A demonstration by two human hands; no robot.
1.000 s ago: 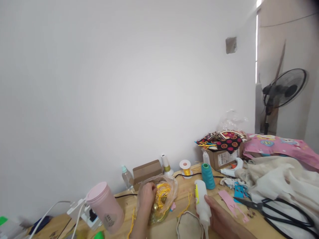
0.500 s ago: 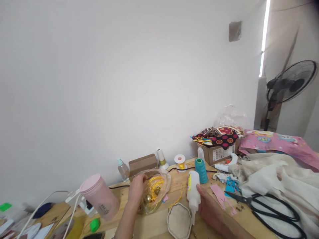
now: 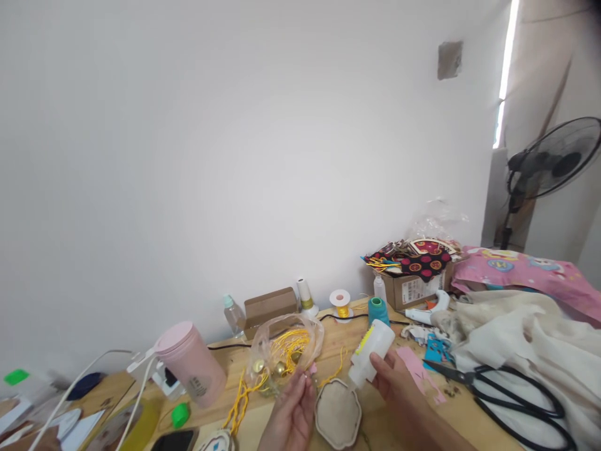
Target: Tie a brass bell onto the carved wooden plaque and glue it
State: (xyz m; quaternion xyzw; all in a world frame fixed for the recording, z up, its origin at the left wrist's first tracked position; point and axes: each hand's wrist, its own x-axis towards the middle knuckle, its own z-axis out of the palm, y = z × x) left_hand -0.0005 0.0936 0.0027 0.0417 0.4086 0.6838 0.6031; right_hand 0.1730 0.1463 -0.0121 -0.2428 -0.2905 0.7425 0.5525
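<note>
My right hand (image 3: pixel 392 376) grips a white squeeze bottle (image 3: pixel 375 347) with a yellow label, tilted with its nozzle end down at the upper right rim of a scalloped beige piece (image 3: pixel 338 416). My left hand (image 3: pixel 293 407) is closed in a pinch just left of that piece. Something tiny and pale may be at its fingertips, too small to name. Behind the left hand lies a clear plastic bag (image 3: pixel 310 332) holding yellow cords (image 3: pixel 291 343) and several gold bells (image 3: pixel 258 365).
Black-handled scissors (image 3: pixel 511 388) and cream cloth (image 3: pixel 530 332) lie on the right. A teal thread cone (image 3: pixel 378 311), yellow cord spool (image 3: pixel 341 304) and glue gun (image 3: pixel 429 310) stand further back. On the left are a pink cup (image 3: pixel 192 366), green cap (image 3: pixel 180 414) and phone (image 3: pixel 176 440).
My left hand has come out of the bag toward me, beside the scalloped piece. The bottle in my right hand has tipped over further, its nozzle now at the piece's rim.
</note>
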